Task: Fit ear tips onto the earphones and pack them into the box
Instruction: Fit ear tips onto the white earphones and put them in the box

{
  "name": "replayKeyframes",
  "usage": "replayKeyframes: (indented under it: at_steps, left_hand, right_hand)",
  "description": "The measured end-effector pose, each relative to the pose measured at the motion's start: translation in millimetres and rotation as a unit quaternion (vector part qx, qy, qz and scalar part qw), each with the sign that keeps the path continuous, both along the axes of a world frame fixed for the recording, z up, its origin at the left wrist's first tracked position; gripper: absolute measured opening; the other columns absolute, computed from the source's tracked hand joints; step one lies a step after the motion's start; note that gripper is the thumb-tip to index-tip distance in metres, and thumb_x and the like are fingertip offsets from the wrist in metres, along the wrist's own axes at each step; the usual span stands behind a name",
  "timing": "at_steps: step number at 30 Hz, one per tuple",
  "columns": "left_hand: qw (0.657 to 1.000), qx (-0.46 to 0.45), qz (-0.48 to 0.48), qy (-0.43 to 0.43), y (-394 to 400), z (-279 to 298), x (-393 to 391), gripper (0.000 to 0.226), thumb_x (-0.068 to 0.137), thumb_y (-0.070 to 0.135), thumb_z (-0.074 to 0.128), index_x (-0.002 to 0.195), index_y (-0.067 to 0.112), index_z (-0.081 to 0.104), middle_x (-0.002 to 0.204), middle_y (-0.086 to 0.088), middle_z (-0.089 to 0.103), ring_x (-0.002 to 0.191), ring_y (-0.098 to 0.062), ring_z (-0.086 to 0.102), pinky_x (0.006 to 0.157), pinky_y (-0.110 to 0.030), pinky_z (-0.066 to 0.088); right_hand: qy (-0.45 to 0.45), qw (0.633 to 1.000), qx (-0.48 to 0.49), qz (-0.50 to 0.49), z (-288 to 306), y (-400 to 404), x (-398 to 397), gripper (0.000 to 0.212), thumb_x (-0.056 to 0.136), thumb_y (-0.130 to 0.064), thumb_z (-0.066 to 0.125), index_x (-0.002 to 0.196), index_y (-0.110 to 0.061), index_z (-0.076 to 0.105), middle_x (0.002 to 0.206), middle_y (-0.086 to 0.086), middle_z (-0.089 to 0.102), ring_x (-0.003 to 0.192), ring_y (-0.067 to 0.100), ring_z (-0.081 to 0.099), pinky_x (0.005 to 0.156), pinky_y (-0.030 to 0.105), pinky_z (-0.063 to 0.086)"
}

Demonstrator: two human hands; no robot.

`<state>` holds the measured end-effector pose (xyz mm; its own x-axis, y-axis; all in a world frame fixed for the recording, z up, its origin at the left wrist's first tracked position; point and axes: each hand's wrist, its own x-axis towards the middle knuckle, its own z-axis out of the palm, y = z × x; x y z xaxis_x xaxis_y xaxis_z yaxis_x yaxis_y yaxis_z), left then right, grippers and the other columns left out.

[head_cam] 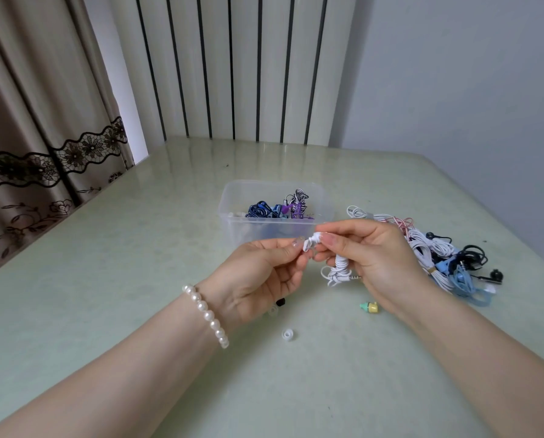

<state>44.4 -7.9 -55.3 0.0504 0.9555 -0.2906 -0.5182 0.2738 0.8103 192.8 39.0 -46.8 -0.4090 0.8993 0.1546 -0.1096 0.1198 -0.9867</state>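
Note:
Above the table's middle I hold a pair of white earphones [340, 268], its cable wound into a bundle that hangs under my right hand [371, 254]. My right hand pinches one white earbud at the top. My left hand [264, 273] pinches the tip of that earbud from the left; whether an ear tip sits between its fingers is unclear. Behind my hands stands a clear plastic box [232, 213] holding blue and purple earphones [280, 208]. A loose translucent ear tip [288, 334] lies on the table near me.
A heap of coiled earphones [438, 251] in white, pink, black and light blue lies right of the box. A green and yellow ear tip [370, 307] lies under my right wrist, a black one [280, 301] by my left hand. A curtain hangs at left.

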Motion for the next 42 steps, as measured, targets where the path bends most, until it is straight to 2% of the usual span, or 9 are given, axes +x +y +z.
replayKeyframes:
  at_steps: [4,18,31,42]
  left_hand:
    - [1.0,-0.01,0.011,-0.02,0.2,0.7,-0.3,0.018,0.087,0.005,0.053,0.075,0.007,0.066,0.064,-0.003,0.066,0.049,-0.004,0.058,0.051,-0.016,0.047]
    - [0.999,0.004,0.034,0.033,-0.7,-0.6,2.5,0.012,0.085,0.006,0.056,0.08,0.003,0.067,0.065,-0.004,0.068,0.051,-0.003,0.059,0.051,-0.015,0.047]
    - [0.997,0.022,0.03,0.075,-2.9,-1.1,4.8,0.015,0.085,0.004,0.056,0.078,0.004,0.069,0.074,-0.007,0.069,0.06,-0.006,0.061,0.061,-0.017,0.048]
    - [0.999,0.024,0.015,0.041,-3.1,-0.1,5.2,0.017,0.087,0.004,0.052,0.085,0.001,0.069,0.076,-0.008,0.071,0.06,-0.006,0.064,0.06,-0.016,0.049]
  right_hand:
    - [-0.021,0.999,0.043,-0.01,-2.3,1.4,-0.9,0.012,0.072,-0.002,0.066,0.076,-0.013,0.07,0.064,0.002,0.07,0.057,0.013,0.065,0.057,0.02,0.052]
    - [-0.049,0.995,0.084,-0.025,-4.1,-1.0,-4.5,0.017,0.076,0.008,0.063,0.076,-0.008,0.068,0.058,0.0,0.069,0.055,0.012,0.066,0.058,0.022,0.055]
    - [-0.054,0.994,0.076,-0.056,-7.0,-0.1,-5.4,0.022,0.077,0.01,0.062,0.07,-0.011,0.067,0.05,-0.002,0.065,0.049,0.009,0.064,0.056,0.022,0.056]
    - [-0.025,0.996,0.036,-0.073,-7.7,-1.8,-6.6,0.02,0.078,0.007,0.062,0.072,-0.011,0.067,0.052,-0.001,0.066,0.049,0.01,0.064,0.054,0.02,0.054]
